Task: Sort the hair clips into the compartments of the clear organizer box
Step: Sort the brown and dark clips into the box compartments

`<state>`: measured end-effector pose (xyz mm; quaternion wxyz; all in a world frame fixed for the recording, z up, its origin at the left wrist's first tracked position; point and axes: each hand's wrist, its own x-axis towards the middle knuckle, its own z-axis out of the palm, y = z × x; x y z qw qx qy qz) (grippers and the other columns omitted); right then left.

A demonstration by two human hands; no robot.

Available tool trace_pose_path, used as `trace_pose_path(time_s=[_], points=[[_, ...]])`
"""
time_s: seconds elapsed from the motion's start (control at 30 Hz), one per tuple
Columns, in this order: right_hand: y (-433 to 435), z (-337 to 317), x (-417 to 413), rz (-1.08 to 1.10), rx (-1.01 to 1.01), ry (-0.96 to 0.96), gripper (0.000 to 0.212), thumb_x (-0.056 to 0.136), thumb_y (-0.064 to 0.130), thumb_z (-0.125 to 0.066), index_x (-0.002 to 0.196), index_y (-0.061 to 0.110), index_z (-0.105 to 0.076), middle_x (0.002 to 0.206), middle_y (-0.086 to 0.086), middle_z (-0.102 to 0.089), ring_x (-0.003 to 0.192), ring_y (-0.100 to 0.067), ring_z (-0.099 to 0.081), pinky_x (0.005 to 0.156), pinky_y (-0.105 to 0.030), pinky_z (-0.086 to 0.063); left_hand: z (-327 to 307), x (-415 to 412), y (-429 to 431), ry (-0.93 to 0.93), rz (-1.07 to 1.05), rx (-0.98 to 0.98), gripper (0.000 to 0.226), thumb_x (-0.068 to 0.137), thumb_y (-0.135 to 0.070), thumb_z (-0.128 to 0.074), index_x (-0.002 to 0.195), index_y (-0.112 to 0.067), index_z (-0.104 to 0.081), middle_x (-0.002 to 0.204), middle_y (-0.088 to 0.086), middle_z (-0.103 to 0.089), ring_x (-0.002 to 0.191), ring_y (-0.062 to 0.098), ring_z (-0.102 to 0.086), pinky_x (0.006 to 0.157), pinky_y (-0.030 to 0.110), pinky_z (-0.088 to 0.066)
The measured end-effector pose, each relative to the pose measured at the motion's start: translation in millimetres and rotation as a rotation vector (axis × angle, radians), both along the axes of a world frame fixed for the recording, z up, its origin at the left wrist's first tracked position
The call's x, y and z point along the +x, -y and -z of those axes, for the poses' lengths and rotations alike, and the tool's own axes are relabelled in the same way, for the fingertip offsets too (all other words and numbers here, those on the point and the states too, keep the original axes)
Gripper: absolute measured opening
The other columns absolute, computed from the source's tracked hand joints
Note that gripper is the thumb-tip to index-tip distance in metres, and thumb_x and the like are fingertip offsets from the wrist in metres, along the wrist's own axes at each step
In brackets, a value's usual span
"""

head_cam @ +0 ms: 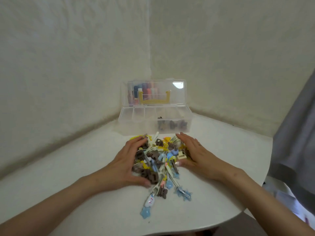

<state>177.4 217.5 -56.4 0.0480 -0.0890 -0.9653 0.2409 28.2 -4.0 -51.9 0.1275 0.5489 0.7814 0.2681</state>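
A heap of hair clips [160, 159] in brown, yellow, blue and cream lies on the white table in front of me. My left hand [126, 166] presses flat against the heap's left side, fingers straight. My right hand [196, 154] presses against its right side in the same way. Behind the heap stands the clear organizer box [136, 120] with its lid up. A few brown clips [172, 125] lie in its right compartments; the left compartments look bare. Some blue star clips [184, 193] and a white clip [150, 200] trail toward me.
The white table [85, 167] fits into a wall corner behind the box. Its rounded front edge curves off at the right. A grey cloth [296, 142] hangs at the right edge. Thread spools and a yellow frame show behind the raised lid [153, 92].
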Motion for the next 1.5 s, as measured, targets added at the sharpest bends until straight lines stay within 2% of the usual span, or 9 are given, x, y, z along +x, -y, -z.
trace_pose_path(time_s=[0.2, 0.43, 0.67, 0.9, 1.0, 1.07, 1.17, 1.27, 1.5], points=[[-9.0, -15.0, 0.7, 0.122, -0.198, -0.101, 0.064, 0.086, 0.046, -0.052, 0.143, 0.032, -0.027, 0.149, 0.007, -0.030, 0.136, -0.011, -0.030, 0.111, -0.029, -0.028, 3.9, 8.0, -36.5, -0.026, -0.167, 0.085, 0.126, 0.038, -0.095, -0.041, 0.142, -0.031, -0.008, 0.143, -0.012, -0.010, 0.136, 0.011, -0.014, 0.117, 0.040, -0.017], [19.9, -13.1, 40.6, -0.143, 0.034, -0.050, 0.110, 0.053, 0.084, -0.055, 0.139, 0.054, 0.007, 0.155, 0.022, 0.010, 0.140, 0.002, 0.019, 0.115, -0.035, 0.013, 1.1, 15.3, 11.6, -0.076, 0.052, 0.036, 0.115, 0.044, -0.084, -0.059, 0.133, -0.056, 0.008, 0.146, -0.033, 0.011, 0.138, -0.008, 0.009, 0.118, 0.033, 0.003], [20.3, -3.7, 25.5, -0.042, 0.179, -0.097, 0.118, 0.053, 0.084, -0.055, 0.140, 0.047, 0.016, 0.152, 0.022, 0.017, 0.139, -0.002, 0.025, 0.114, -0.043, 0.018, 5.5, 36.5, 4.9, -0.297, 0.073, 0.013, 0.123, 0.050, -0.080, -0.062, 0.136, -0.045, 0.018, 0.148, -0.024, 0.021, 0.136, -0.002, 0.027, 0.112, 0.033, 0.024], [-7.1, -4.1, -5.5, 0.106, 0.191, -0.133, 0.115, 0.053, 0.086, -0.052, 0.146, 0.040, -0.001, 0.157, 0.008, 0.002, 0.144, -0.014, 0.015, 0.115, -0.046, 0.014, 4.8, 25.3, -53.0, -0.336, -0.201, 0.110, 0.123, 0.047, -0.090, -0.042, 0.143, -0.032, 0.008, 0.153, -0.012, 0.008, 0.140, 0.006, 0.021, 0.113, 0.042, 0.021], [-13.8, -13.8, -9.5, 0.152, 0.059, -0.209, 0.081, 0.069, 0.059, -0.070, 0.139, 0.036, -0.035, 0.149, 0.006, -0.030, 0.139, -0.014, -0.013, 0.113, -0.031, -0.013, 7.1, 18.9, -57.2, -0.314, -0.215, 0.137, 0.117, 0.048, -0.087, -0.040, 0.143, -0.031, -0.002, 0.153, -0.010, -0.002, 0.141, 0.006, 0.013, 0.114, 0.040, 0.018], [-16.7, -19.3, -16.8, 0.234, 0.022, -0.278, 0.049, 0.079, 0.045, -0.068, 0.124, 0.031, -0.056, 0.123, 0.006, -0.056, 0.116, -0.013, -0.038, 0.089, -0.022, -0.032, 5.6, 15.5, -57.0, -0.287, -0.185, 0.182, 0.110, 0.049, -0.090, -0.037, 0.141, -0.033, -0.015, 0.149, -0.013, -0.014, 0.139, 0.001, 0.003, 0.116, 0.034, 0.010], [-18.8, -23.3, -32.3, 0.348, 0.099, -0.294, 0.020, 0.085, 0.032, -0.063, 0.105, 0.028, -0.066, 0.096, 0.005, -0.063, 0.097, -0.016, -0.050, 0.072, -0.024, -0.034, -6.9, 13.8, -59.3, -0.264, -0.204, 0.291, 0.073, 0.074, -0.079, -0.035, 0.126, -0.028, -0.044, 0.129, -0.014, -0.044, 0.121, 0.001, -0.031, 0.098, 0.017, -0.020], [-15.0, -26.0, -46.7, 0.369, 0.093, -0.316, 0.015, 0.085, 0.022, -0.061, 0.099, 0.027, -0.067, 0.089, 0.006, -0.061, 0.090, -0.017, -0.054, 0.072, -0.028, -0.039, -13.4, 10.1, -71.6, -0.358, -0.244, 0.279, 0.029, 0.094, -0.036, -0.044, 0.117, -0.022, -0.053, 0.115, -0.008, -0.058, 0.108, 0.012, -0.046, 0.085, 0.021, -0.032], [-3.3, -18.8, -62.2, 0.152, 0.179, -0.319, 0.027, 0.085, 0.018, -0.063, 0.109, 0.028, -0.068, 0.097, -0.001, -0.064, 0.095, -0.021, -0.050, 0.080, -0.028, -0.037, -14.5, 1.4, -95.9, -0.434, -0.295, 0.188, 0.024, 0.094, -0.022, -0.044, 0.115, -0.023, -0.053, 0.111, -0.004, -0.061, 0.107, 0.017, -0.046, 0.088, 0.029, -0.031]])
